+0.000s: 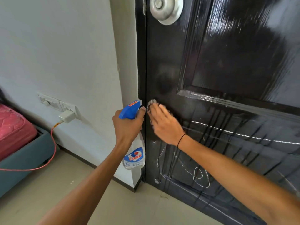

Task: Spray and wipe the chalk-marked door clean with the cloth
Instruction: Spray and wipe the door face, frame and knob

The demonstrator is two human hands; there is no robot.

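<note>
A glossy black panelled door fills the right side, wet with drip streaks, and white chalk marks show on its lower panel. My left hand grips a clear spray bottle with a blue trigger head, held upright beside the door's left edge. My right hand presses flat on the door with straight fingers. A cloth peeks out, blurred, under its fingertips.
A round metal door knob sits at the top. A white wall to the left carries a switch plate and a plugged charger with an orange cable. A pink mattress on a teal bed frame stands at the left. The floor is beige tile.
</note>
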